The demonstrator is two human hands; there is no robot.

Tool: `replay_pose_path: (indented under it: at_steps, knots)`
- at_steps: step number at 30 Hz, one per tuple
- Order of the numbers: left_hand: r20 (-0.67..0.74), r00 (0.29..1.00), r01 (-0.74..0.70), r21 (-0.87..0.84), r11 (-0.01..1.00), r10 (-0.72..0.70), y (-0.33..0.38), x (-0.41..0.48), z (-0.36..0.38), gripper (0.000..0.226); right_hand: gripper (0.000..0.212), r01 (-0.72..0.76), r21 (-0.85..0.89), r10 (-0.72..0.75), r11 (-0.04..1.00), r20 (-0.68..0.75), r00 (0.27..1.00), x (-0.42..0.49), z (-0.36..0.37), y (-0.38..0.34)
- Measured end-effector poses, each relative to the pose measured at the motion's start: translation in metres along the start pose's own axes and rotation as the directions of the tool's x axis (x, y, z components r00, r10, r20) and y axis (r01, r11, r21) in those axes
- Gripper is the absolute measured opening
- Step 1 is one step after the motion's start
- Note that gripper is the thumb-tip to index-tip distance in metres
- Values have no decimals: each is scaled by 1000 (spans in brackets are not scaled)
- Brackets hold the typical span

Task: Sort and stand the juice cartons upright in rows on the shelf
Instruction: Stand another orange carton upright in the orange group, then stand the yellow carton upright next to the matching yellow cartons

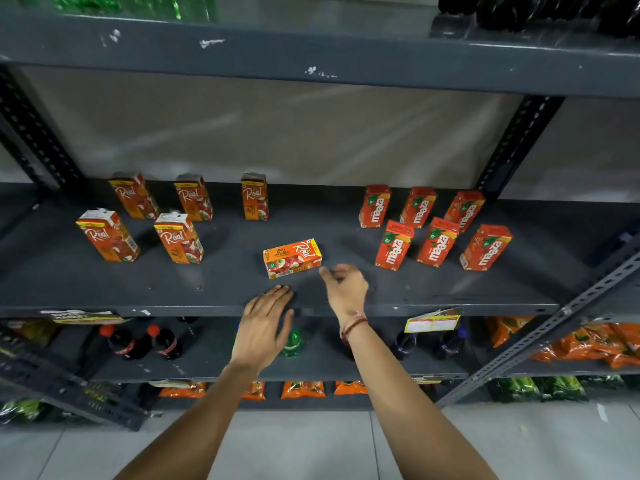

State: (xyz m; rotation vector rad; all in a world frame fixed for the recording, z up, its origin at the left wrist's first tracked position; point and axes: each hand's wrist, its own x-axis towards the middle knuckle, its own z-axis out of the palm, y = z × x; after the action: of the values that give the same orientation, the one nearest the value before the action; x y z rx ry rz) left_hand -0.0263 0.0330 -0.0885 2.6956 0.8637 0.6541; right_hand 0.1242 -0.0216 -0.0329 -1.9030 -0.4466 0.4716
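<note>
One Real apple carton (pixel 292 258) lies on its side in the middle of the grey shelf (pixel 221 292). Several Real cartons (pixel 178 239) stand upright in two rows on the left. Several red Maaza cartons (pixel 436 242) stand in two rows on the right. My right hand (pixel 344 289), a thread band on its wrist, hovers just right of and in front of the lying carton, fingers apart, not touching it. My left hand (pixel 265 322) is flat and open over the shelf's front edge, below the carton.
A slotted upright post (pixel 512 147) rises at the back right and a diagonal rail (pixel 540 334) crosses the front right. Cola and green bottles (pixel 138 342) stand on the shelf below, with orange snack packets (pixel 588 344) to the right. Another shelf (pixel 311 53) hangs overhead.
</note>
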Motion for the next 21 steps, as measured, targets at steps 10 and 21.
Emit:
replay_pose_path:
  at_steps: [10,21]
  knots:
    - [-24,987,163,78,984,-161,-67,18,-31,57,82,-264,-182,288,947,123,950,8,66,-53]
    - [40,984,164,197,967,-175,-71,18,-22,57,93,-363,-134,385,922,228,894,19,83,-73]
